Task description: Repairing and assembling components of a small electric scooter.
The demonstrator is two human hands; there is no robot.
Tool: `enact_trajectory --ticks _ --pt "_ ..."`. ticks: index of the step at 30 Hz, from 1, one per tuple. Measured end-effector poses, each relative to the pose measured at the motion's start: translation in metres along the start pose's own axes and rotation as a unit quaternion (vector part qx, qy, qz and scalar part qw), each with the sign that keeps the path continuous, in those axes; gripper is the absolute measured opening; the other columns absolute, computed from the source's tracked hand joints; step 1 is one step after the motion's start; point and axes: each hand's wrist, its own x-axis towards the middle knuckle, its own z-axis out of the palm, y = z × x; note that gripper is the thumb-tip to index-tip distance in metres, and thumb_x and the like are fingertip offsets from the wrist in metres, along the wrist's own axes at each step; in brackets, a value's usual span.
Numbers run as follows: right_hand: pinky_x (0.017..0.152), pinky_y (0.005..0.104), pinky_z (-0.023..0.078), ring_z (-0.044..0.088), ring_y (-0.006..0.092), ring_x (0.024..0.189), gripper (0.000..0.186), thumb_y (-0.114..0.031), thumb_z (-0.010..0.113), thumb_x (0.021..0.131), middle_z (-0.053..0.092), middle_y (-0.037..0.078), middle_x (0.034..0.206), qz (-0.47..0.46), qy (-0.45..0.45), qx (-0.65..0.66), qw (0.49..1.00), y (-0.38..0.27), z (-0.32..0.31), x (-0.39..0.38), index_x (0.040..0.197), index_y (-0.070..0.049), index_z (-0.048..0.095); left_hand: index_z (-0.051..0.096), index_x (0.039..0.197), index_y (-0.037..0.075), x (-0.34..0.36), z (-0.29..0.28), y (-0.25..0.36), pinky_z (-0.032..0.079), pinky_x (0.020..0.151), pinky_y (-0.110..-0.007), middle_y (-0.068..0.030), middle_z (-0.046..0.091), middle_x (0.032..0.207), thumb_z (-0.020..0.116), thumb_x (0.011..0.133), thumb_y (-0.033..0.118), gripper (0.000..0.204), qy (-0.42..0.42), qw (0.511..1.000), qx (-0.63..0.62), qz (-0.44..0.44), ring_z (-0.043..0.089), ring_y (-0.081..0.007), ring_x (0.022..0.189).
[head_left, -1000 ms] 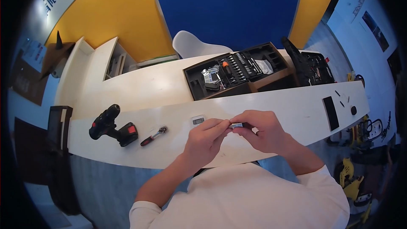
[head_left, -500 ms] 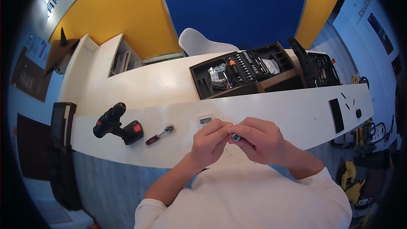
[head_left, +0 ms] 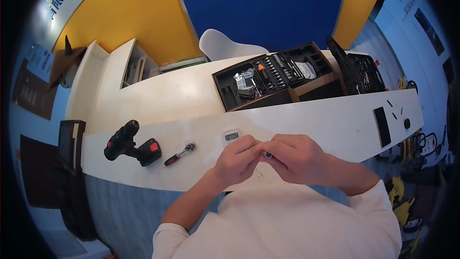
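Close together over the near edge of the white table, my two hands meet at the fingertips. My right hand (head_left: 299,159) is closed around a small shiny metal socket (head_left: 268,154), whose round end shows below its fingers. The fingers of my left hand (head_left: 235,161) are pinched against the right fingertips; what lies between them is hidden. Just beyond the left hand sits a small white device with a grey display (head_left: 232,136). Further left lie a ratchet wrench (head_left: 180,153) with a red and black handle and a black cordless drill (head_left: 132,145).
A tool case (head_left: 275,77) with sockets and bits stands open at the back. Beside it is another open black case (head_left: 366,74). A flat black rectangle (head_left: 382,127) and several small dark pieces lie on the right of the table (head_left: 335,122). Behind stands a white chair (head_left: 230,47).
My hands stay together, with the right forearm slightly more outstretched. Less of the socket's end shows now. The view has shifted a little; the items on the table look unmoved.
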Motion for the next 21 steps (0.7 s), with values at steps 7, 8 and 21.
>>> enact_trajectory --ticks 7,8,21 --pt "0.055 0.0348 0.049 0.06 0.0262 0.063 0.012 -0.01 0.066 0.084 0.057 0.009 0.072 -0.01 -0.042 -0.059 0.997 0.005 -0.008 0.004 0.086 -0.001 0.058 0.063 0.097 -0.006 0.001 0.005 -0.004 0.047 0.055 -0.032 -0.0118 0.06 0.082 0.068 0.075 -0.006 0.023 0.022 0.997 -0.066 -0.016 0.056 -0.0238 0.066" --pt "0.055 0.0348 0.049 0.06 0.0262 0.063 0.012 -0.01 0.066 0.084 0.057 0.009 0.072 -0.01 -0.042 -0.06 0.997 0.003 -0.014 0.005 0.086 -0.001 0.058 0.063 0.098 -0.005 0.005 0.0 -0.004 0.047 0.055 -0.031 -0.0107 0.059 0.081 0.068 0.075 -0.004 0.023 0.002 1.0 -0.008 0.011 0.056 -0.0231 0.067" --pt "0.073 0.0457 0.046 0.06 0.0374 0.079 0.038 -0.032 0.045 0.1 0.061 0.02 0.079 0.255 -0.342 -0.007 0.904 0.032 -0.07 0.008 0.086 -0.001 0.061 0.06 0.087 0.0 0.017 -0.084 -0.003 0.049 0.059 -0.035 -0.0109 0.055 0.078 0.063 0.076 -0.002 0.011 -0.111 0.947 0.299 -0.032 0.056 -0.0264 0.074"
